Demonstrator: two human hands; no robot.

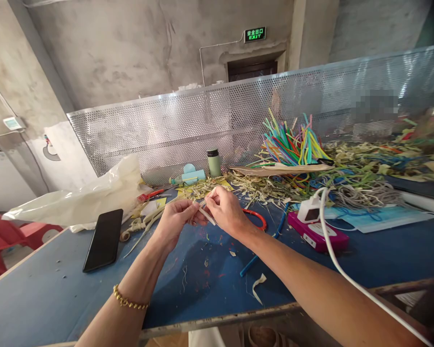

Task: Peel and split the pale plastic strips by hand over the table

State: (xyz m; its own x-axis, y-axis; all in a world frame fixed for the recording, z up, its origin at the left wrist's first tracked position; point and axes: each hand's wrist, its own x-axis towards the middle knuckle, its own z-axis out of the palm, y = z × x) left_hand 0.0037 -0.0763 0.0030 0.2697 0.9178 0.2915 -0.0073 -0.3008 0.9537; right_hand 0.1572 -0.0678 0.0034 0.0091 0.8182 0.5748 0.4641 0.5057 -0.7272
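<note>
Both my hands meet above the middle of the blue table [39, 299]. My left hand [177, 219] and my right hand [226, 209] are closed in a pinch on a thin pale strip [207, 215] held between them. A gold bracelet sits on my left wrist. Beyond my hands lies a heap of pale straw-like strips [260, 185] and a bundle of coloured sticks [292, 142]. A loose blue stick [253, 260] lies on the table under my right forearm.
A black phone [103, 238] lies at left beside a cream plastic bag [94, 195]. Red-handled scissors [256, 217], a pink box [318, 233] with a white charger and cable [332, 250], a green flask [214, 162] and a perforated metal screen [166, 130] stand behind.
</note>
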